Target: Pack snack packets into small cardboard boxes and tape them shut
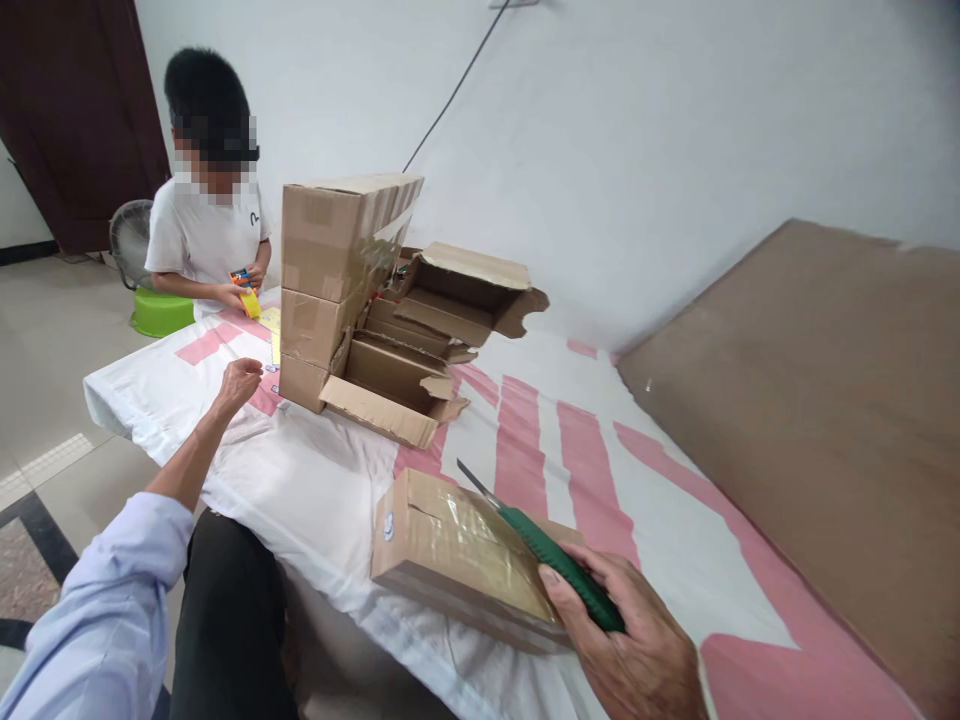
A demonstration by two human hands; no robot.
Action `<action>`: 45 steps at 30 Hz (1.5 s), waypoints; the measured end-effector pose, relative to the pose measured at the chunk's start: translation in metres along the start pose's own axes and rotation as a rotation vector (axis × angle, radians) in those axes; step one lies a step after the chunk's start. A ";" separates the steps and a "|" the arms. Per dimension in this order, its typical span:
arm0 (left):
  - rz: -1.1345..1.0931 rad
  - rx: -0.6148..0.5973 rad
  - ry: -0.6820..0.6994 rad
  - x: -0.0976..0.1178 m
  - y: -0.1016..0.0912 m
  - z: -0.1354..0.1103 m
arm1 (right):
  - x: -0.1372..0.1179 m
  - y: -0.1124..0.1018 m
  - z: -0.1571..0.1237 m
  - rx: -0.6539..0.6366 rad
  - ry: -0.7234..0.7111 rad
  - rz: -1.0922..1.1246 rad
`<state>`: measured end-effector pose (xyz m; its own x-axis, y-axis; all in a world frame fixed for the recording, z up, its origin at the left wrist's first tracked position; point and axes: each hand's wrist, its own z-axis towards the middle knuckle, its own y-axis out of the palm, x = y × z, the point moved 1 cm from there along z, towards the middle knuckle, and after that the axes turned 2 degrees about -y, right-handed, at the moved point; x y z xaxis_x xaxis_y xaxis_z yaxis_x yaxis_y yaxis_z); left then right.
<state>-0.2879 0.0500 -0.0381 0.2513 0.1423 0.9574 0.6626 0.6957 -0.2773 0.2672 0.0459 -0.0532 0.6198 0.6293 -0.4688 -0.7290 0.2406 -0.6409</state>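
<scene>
Green-handled cutter knife [562, 570], right of lower centre: blade bared, tip aimed toward upper left, handle slanted down toward lower right. And there, lower centre, brown cardboard box [450, 535]! Lay flat, shut, top gleaming with see-through tape, small pale sticker [388, 526] on left end. Knife overlapped box in view; contact unclear.

Door [79, 120]: dark brown, at our far left.
Fan [129, 240]: we see it partly behind the other person [206, 235].
Green tub [161, 312]: we see it just below the fan.
Cable [457, 86]: slanting down the white wall [637, 130] before us.
Brown panel [810, 400]: large, on our right.
</scene>
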 end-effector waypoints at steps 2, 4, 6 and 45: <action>0.045 0.010 0.039 0.009 0.005 -0.030 | -0.007 -0.005 0.005 -0.029 0.132 0.096; 0.057 -0.085 0.100 0.020 0.017 -0.069 | -0.014 -0.012 0.012 -0.034 0.244 0.203; 0.042 -0.330 0.261 0.034 0.034 -0.111 | -0.017 -0.020 0.019 -0.032 0.308 0.303; -0.150 -0.661 0.149 0.088 0.116 -0.219 | -0.021 -0.053 0.031 -0.288 0.269 0.646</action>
<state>-0.0340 -0.0109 -0.0037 0.1861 -0.0527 0.9811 0.9767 0.1187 -0.1789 0.2837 0.0425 0.0096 0.1716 0.3685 -0.9137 -0.8896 -0.3406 -0.3044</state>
